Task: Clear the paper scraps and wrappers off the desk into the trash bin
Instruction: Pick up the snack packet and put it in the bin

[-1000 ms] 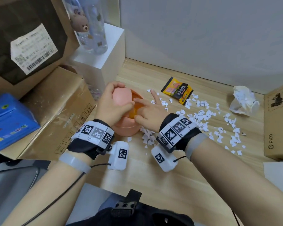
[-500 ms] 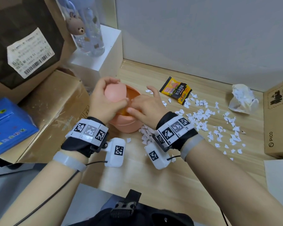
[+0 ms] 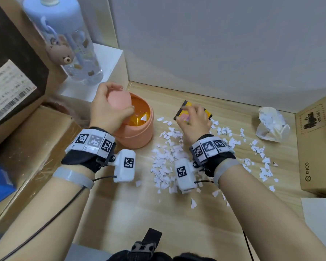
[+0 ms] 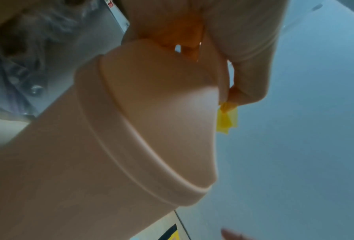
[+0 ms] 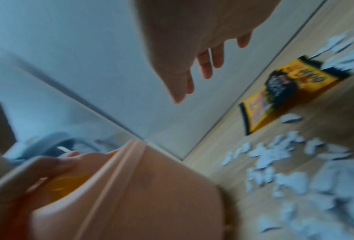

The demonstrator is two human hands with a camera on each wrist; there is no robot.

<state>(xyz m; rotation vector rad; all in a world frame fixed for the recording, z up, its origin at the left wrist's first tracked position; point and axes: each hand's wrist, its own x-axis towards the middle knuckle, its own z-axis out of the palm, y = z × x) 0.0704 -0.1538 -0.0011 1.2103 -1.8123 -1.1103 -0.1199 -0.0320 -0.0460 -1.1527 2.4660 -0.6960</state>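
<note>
A pink trash bin point(image 3: 137, 134) with an orange liner stands at the desk's back left, a white scrap lying inside. My left hand point(image 3: 123, 97) grips its pink lid point(image 3: 117, 101) and holds it tilted up; the left wrist view shows the bin wall point(image 4: 110, 146) close up. My right hand point(image 3: 186, 113) hovers with loose, spread fingers over a yellow-and-black snack wrapper point(image 3: 184, 104), holding nothing; in the right wrist view the right hand point(image 5: 192, 81) is above the wrapper point(image 5: 285, 92). Several white paper scraps point(image 3: 167, 157) litter the desk between bin and right arm.
A crumpled white wad point(image 3: 271, 123) lies at the back right beside a PICO cardboard box point(image 3: 316, 147). A large cardboard box point(image 3: 36, 144) borders the bin on the left. A clear water bottle point(image 3: 77, 59) stands on a white block behind it. The wall is close behind.
My right hand has left the bin's opening and moved right, over the snack wrapper. My left hand still holds the lid tilted up.
</note>
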